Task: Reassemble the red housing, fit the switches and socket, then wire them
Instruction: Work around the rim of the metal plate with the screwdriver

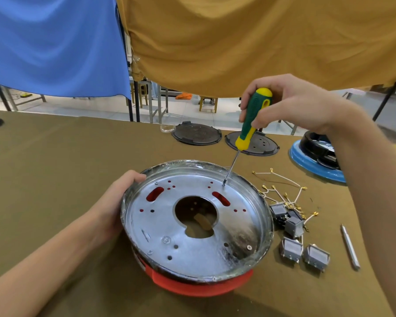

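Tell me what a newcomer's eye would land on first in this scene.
First, the shiny metal plate seated on the red housing at centre, its left rim gripped by the left hand. Next, the green-and-yellow screwdriver held by the right hand, its tip down on the plate's far right side. To the right lie grey switches and loose wires.

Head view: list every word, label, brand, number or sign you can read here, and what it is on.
No readable text in this frame.
metal plate: a small round embossed mark near its front edge, too small to read.
screwdriver: no lettering shows on the handle.
switches: no legible markings.
black discs: moulded relief, blurred, unreadable.
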`<state>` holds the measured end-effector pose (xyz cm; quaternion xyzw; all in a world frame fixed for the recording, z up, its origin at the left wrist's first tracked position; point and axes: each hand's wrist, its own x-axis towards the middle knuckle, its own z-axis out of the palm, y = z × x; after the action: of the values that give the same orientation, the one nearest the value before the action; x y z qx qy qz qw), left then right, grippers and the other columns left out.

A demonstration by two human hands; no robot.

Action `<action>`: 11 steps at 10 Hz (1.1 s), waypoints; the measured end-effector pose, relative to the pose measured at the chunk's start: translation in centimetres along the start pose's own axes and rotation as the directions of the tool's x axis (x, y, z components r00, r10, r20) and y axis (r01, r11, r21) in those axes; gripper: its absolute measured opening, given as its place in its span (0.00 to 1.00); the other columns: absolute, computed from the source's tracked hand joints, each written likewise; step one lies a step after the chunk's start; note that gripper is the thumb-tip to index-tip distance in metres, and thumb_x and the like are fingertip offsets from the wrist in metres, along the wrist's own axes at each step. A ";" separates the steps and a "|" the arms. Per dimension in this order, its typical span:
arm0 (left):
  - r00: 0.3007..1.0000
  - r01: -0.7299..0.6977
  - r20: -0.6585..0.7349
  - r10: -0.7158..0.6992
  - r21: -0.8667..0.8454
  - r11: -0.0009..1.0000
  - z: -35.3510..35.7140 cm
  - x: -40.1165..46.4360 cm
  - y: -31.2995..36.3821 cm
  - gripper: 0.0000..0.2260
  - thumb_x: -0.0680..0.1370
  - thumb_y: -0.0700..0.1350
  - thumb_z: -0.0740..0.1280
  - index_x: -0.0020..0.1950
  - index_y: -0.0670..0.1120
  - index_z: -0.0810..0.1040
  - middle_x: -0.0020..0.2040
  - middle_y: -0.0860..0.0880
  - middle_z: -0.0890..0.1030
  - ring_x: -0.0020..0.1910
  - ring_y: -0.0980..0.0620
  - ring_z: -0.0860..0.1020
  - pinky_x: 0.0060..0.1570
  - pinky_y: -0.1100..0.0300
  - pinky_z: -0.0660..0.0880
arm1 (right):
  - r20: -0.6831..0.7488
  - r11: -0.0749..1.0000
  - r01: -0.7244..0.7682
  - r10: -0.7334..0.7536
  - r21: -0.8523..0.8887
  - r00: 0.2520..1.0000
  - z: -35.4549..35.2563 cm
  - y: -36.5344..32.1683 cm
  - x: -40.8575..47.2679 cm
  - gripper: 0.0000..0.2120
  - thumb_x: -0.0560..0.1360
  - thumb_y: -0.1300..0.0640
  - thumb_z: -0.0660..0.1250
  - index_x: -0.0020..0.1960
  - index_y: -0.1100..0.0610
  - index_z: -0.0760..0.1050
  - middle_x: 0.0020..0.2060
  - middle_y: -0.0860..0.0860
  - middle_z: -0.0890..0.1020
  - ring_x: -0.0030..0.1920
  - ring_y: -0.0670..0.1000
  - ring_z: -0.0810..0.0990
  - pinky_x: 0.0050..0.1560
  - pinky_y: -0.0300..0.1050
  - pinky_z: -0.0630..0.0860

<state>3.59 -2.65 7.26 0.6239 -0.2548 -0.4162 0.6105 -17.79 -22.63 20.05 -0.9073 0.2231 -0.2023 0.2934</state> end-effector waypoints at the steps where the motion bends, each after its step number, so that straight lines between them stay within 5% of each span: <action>1: 1.000 -0.003 -0.019 0.003 -0.002 1.000 0.3 -0.3 0.2 0.13 0.82 0.44 0.58 0.39 0.43 0.72 0.22 0.52 0.75 0.27 0.53 0.72 0.30 0.59 0.69 | -0.010 0.999 -0.001 0.001 0.046 1.000 0.1 0.3 -0.1 0.15 0.71 0.73 0.69 0.53 0.59 0.77 0.47 0.54 0.86 0.50 0.54 0.85 0.48 0.47 0.81; 6: 0.998 0.034 -0.047 -0.035 -0.026 0.999 0.4 -0.5 0.3 0.12 0.82 0.44 0.59 0.40 0.42 0.72 0.28 0.48 0.75 0.30 0.50 0.72 0.31 0.58 0.69 | 0.012 0.997 -0.019 0.018 0.077 1.000 0.3 0.8 0.7 0.15 0.71 0.76 0.63 0.50 0.58 0.75 0.47 0.59 0.85 0.46 0.49 0.84 0.43 0.42 0.79; 8: 0.999 0.044 -0.028 -0.044 -0.027 0.999 0.3 -0.4 0.1 0.11 0.82 0.44 0.59 0.41 0.42 0.73 0.33 0.45 0.75 0.31 0.49 0.72 0.33 0.58 0.70 | -0.204 0.937 -0.119 0.053 -0.329 0.978 1.2 0.5 2.6 0.10 0.73 0.46 0.72 0.48 0.48 0.74 0.34 0.47 0.79 0.27 0.40 0.75 0.25 0.34 0.72; 10: 0.998 0.049 -0.027 -0.051 -0.056 0.997 0.2 -0.1 -0.1 0.12 0.82 0.43 0.59 0.40 0.41 0.73 0.24 0.49 0.76 0.29 0.50 0.72 0.31 0.59 0.69 | -0.185 0.984 -0.061 0.030 -0.165 0.982 1.8 -0.1 2.2 0.06 0.74 0.54 0.68 0.50 0.50 0.73 0.35 0.48 0.76 0.30 0.43 0.70 0.29 0.37 0.69; 11: 0.999 0.049 -0.020 -0.051 -0.067 0.997 0.1 0.2 -0.2 0.12 0.82 0.44 0.58 0.40 0.42 0.73 0.23 0.50 0.76 0.29 0.50 0.72 0.32 0.58 0.69 | -0.374 0.931 -0.111 -0.029 -0.348 0.927 2.8 0.3 1.8 0.13 0.76 0.44 0.68 0.44 0.54 0.75 0.32 0.49 0.73 0.31 0.48 0.68 0.31 0.42 0.66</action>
<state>3.57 -2.87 7.03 0.6137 -0.2184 -0.4327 0.6232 -15.01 -22.52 18.21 -0.8858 0.3275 -0.3197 0.0772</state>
